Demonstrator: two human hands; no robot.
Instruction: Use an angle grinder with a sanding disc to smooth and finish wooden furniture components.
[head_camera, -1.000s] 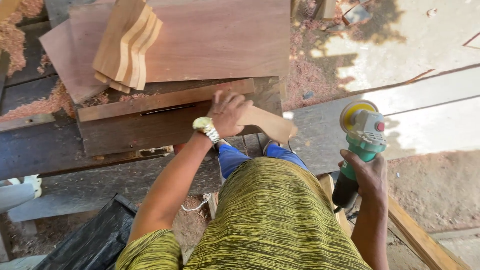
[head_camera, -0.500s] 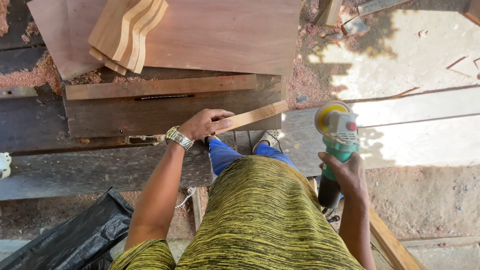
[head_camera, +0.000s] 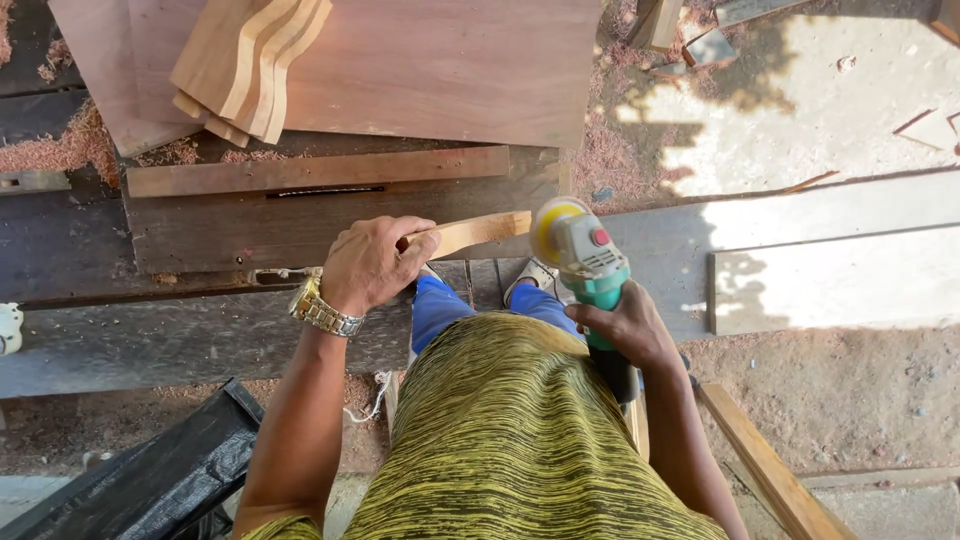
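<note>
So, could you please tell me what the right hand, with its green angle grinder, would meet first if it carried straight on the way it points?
Probably the pale wooden strip held in the left hand: the right hand aims the green grinder's yellow disc at its end, though depth is unclear.

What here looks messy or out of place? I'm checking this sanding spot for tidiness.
Reddish sawdust lies heaped on the dark bench at upper left and more is strewn on the ground. Wood offcuts lie scattered at top right. The left hand grips a wooden strip; the right hand grips the green sander.
</note>
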